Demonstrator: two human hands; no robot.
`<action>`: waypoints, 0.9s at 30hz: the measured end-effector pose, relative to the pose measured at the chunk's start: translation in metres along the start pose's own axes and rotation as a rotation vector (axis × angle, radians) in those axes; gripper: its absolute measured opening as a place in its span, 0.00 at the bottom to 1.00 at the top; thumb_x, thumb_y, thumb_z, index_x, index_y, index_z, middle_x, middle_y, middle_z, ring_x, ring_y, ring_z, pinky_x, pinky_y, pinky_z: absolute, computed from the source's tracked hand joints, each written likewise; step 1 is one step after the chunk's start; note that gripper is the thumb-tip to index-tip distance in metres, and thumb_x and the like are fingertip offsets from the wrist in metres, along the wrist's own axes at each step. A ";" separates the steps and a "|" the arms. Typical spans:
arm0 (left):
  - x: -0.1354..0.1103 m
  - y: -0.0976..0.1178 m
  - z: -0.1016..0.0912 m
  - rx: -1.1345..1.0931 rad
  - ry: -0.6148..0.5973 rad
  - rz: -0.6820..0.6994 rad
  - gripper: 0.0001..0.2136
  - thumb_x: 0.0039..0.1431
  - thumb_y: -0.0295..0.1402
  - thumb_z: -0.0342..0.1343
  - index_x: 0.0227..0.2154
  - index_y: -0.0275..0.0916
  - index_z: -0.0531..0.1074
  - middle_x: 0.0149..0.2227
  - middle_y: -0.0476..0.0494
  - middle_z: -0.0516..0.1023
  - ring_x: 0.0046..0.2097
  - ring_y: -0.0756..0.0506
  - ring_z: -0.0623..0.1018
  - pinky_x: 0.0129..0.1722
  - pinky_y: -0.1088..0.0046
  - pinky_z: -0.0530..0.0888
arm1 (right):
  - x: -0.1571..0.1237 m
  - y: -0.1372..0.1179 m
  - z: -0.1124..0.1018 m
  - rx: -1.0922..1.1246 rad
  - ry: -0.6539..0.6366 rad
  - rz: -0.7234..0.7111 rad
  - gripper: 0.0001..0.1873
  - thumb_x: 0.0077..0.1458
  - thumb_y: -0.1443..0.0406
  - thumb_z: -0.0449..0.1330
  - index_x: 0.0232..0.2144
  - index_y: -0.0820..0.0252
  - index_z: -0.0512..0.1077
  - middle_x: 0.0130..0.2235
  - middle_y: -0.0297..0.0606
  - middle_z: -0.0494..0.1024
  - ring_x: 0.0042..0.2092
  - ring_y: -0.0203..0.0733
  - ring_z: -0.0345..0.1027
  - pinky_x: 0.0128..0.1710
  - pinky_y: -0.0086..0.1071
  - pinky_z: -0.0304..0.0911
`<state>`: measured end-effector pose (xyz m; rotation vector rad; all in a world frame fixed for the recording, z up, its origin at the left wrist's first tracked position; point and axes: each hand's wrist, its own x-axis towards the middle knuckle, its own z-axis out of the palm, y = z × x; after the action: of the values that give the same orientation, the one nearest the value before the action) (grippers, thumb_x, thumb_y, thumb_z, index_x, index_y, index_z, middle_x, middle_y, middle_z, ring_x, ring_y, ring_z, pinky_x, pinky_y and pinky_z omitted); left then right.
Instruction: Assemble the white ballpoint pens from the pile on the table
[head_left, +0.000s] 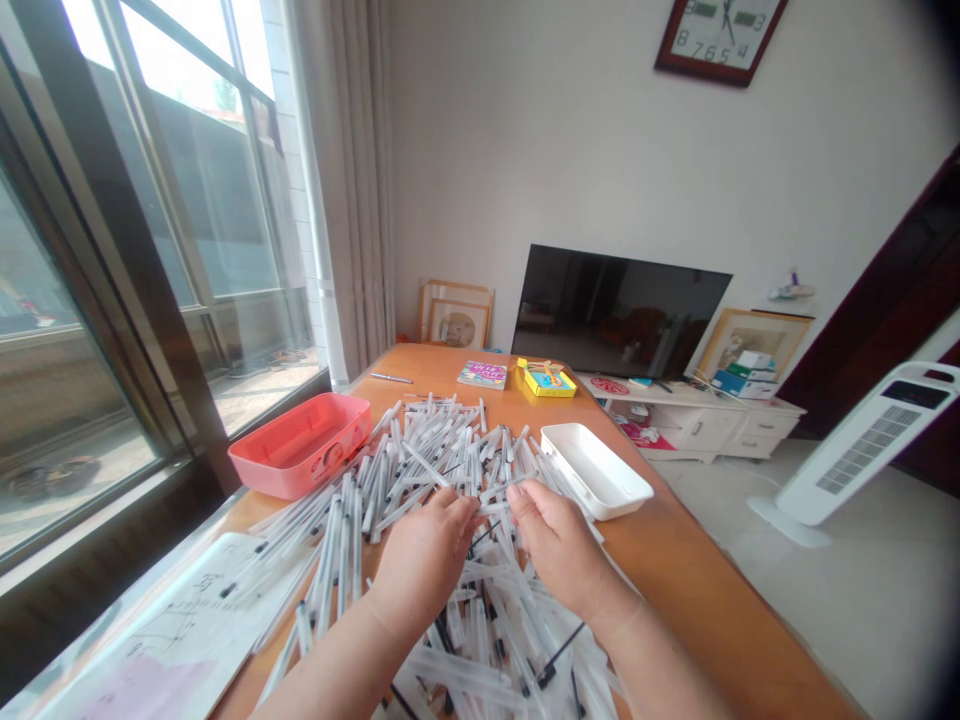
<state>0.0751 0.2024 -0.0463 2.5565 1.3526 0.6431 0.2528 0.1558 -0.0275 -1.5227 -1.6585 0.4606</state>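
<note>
A large pile of pens and loose pen parts (424, 450), translucent whitish tubes with black pieces, spreads across the wooden table. Over the middle of it, my left hand (435, 535) is closed, its fingertips pinched together; what they hold is too small to tell. Close by on the right, my right hand (553, 535) pinches a translucent pen (496, 491) between thumb and fingers, pointing toward the left hand. Below both wrists lie more clear tubes and thin black-tipped pieces (480, 670).
A red plastic box (300, 470) stands left of the pile, a white tray (600, 485) right of it. Printed paper (180, 620) lies at the near left. Farther back are a book (482, 375), a yellow box (547, 380) and a single pen (391, 378).
</note>
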 end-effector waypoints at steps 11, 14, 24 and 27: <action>0.001 -0.004 0.007 0.128 -0.098 0.071 0.12 0.69 0.38 0.44 0.35 0.42 0.70 0.38 0.46 0.75 0.35 0.45 0.79 0.31 0.72 0.67 | 0.002 0.013 -0.005 -0.115 -0.134 -0.048 0.17 0.68 0.58 0.48 0.27 0.56 0.62 0.24 0.30 0.69 0.27 0.36 0.63 0.28 0.29 0.53; 0.001 -0.003 0.006 0.118 -0.110 0.069 0.12 0.69 0.39 0.43 0.36 0.43 0.71 0.37 0.46 0.75 0.35 0.45 0.79 0.30 0.72 0.67 | 0.001 0.012 -0.008 -0.042 -0.196 -0.017 0.14 0.68 0.58 0.48 0.31 0.56 0.64 0.27 0.29 0.72 0.27 0.35 0.66 0.28 0.28 0.55; 0.001 -0.007 0.006 0.112 -0.089 0.073 0.12 0.69 0.39 0.43 0.38 0.44 0.72 0.38 0.45 0.75 0.36 0.45 0.79 0.31 0.71 0.68 | 0.000 0.010 -0.011 -0.117 -0.195 -0.068 0.17 0.68 0.57 0.48 0.27 0.56 0.62 0.24 0.28 0.68 0.29 0.36 0.62 0.29 0.28 0.52; 0.001 -0.008 0.008 0.101 -0.090 0.083 0.13 0.70 0.39 0.43 0.40 0.44 0.72 0.37 0.45 0.75 0.36 0.45 0.79 0.30 0.71 0.67 | 0.000 0.011 -0.013 -0.054 -0.225 -0.056 0.13 0.67 0.58 0.51 0.30 0.56 0.65 0.26 0.28 0.69 0.31 0.36 0.63 0.30 0.28 0.54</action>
<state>0.0730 0.2082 -0.0557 2.6986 1.2871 0.4783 0.2695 0.1550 -0.0278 -1.5027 -1.8957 0.5786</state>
